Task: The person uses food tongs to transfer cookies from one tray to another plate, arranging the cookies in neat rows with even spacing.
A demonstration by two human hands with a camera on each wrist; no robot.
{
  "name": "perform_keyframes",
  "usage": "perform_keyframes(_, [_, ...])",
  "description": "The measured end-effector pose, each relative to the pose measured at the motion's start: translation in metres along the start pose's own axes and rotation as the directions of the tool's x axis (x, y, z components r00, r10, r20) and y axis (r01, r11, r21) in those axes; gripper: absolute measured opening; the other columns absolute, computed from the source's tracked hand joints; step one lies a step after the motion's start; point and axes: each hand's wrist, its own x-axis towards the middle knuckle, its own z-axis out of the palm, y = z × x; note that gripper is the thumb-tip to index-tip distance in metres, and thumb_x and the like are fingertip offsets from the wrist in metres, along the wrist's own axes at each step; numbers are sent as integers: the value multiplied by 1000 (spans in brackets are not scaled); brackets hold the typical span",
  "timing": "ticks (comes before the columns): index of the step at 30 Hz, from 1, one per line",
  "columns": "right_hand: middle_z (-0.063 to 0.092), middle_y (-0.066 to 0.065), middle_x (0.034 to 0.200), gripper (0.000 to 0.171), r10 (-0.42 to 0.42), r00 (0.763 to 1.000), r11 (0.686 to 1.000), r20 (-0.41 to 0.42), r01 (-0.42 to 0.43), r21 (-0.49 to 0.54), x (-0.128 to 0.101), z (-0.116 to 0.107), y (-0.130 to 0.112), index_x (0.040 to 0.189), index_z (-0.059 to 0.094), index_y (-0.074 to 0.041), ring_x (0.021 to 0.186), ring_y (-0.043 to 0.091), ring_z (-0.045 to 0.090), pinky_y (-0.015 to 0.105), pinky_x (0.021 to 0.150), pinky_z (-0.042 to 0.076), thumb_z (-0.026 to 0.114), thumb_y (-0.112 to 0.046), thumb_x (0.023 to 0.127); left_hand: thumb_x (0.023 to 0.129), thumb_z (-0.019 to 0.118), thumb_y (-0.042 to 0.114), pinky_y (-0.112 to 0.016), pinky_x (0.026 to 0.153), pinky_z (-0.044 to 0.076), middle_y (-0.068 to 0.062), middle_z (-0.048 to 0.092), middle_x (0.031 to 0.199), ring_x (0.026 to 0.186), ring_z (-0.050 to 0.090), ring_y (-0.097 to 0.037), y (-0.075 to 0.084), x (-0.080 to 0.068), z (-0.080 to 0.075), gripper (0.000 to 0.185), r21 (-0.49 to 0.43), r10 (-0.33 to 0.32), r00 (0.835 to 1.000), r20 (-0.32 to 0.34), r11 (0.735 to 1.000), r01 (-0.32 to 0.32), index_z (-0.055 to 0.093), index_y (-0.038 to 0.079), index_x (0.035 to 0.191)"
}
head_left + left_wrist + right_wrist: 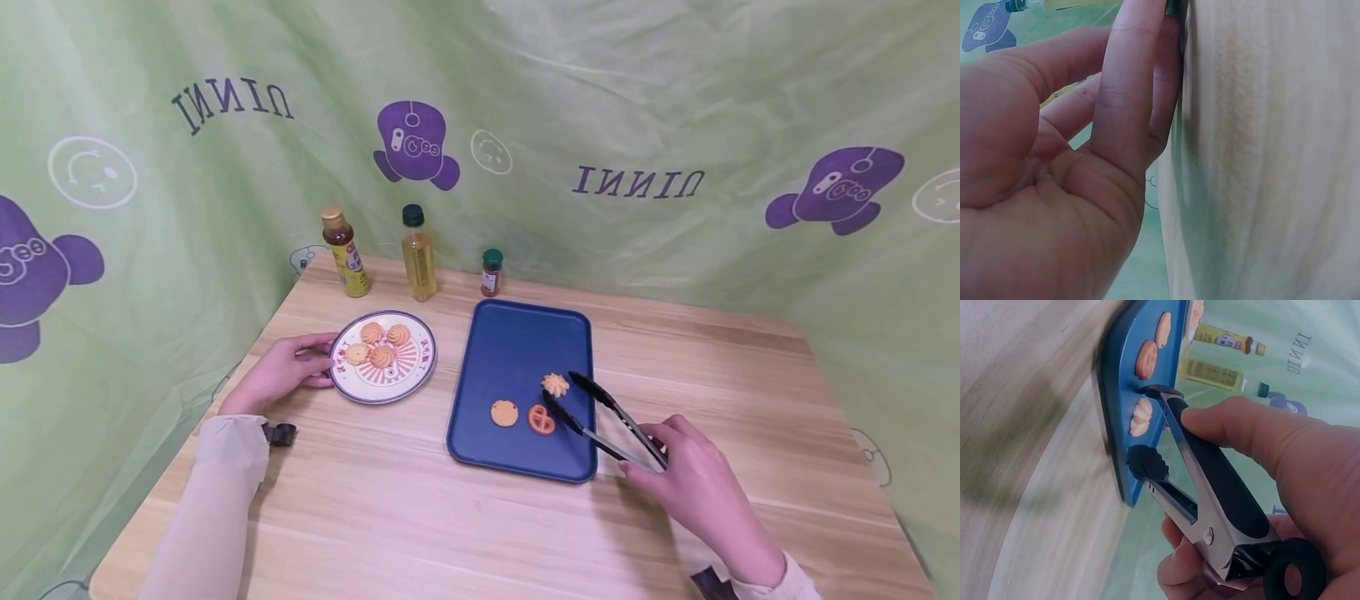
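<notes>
A person's right hand (693, 483) grips a pair of black-tipped tongs (603, 417), fingers curled round the handles, the two arms parted above a blue tray (517, 350) just ahead and to the left of that hand. The open tips sit on either side of a swirled cookie (555, 384), which lies on the tray; whether they touch it cannot be told. Just left of the tips lie a pretzel-shaped cookie (541, 419) and, beyond it, a round cookie (505, 412). The left hand (281, 371) rests on the wooden table (450, 517), its fingers straight and together, touching the near-left rim of a striped plate (420, 367) that holds four more cookies (378, 344). Beyond the plate, well ahead of the left hand, stand a brown-capped sauce bottle (346, 252), a bottle of yellow oil (418, 254) and a small green-capped spice jar (491, 272), against a green printed backdrop (637, 100).
</notes>
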Motion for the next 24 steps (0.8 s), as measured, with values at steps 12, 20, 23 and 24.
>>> perform_keyframes(12, [70, 2, 92, 40, -20, 1000, 999, -4, 20, -40, -2, 4, -1, 113, 84, -3, 69, 11, 47, 26, 58, 41, 95, -22, 80, 111, 65, 2, -28, 92, 73, -39, 45, 165, 99, 76, -2, 0, 0, -1, 65, -3, 5, 1000, 1, 1000, -5, 38, -7, 170])
perform_keyframes(20, [64, 0, 88, 39, -12, 1000, 1000, 7, 12, -11, 0, 2, -1, 113, 84, -3, 69, 10, 46, 23, 56, 36, 94, -23, 82, 111, 65, 3, -28, 92, 73, -39, 46, 166, 101, 76, -3, 2, -1, 0, 65, 14, -1, 1000, -5, 1000, 1, 39, -6, 170])
perform_keyframes(23, [63, -1, 87, 37, -17, 1000, 1000, 3, 17, -10, 2, 1, -2, 113, 85, -4, 68, 9, 46, 22, 56, 36, 94, -22, 82, 111, 66, 4, -27, 91, 73, -38, 49, 162, 102, 76, -4, 3, -1, 0, 65, 34, 3, 1000, -13, 999, -3, 39, -5, 170])
perform_keyframes(24, [63, -1, 87, 37, -21, 1000, 1000, 1, 21, -11, 3, 1, -3, 113, 85, -4, 68, 9, 46, 22, 56, 37, 94, -22, 82, 111, 66, 4, -27, 91, 73, -38, 50, 161, 103, 76, -5, 3, -1, 0, 64, 41, 5, 1000, -15, 999, -5, 40, -5, 169])
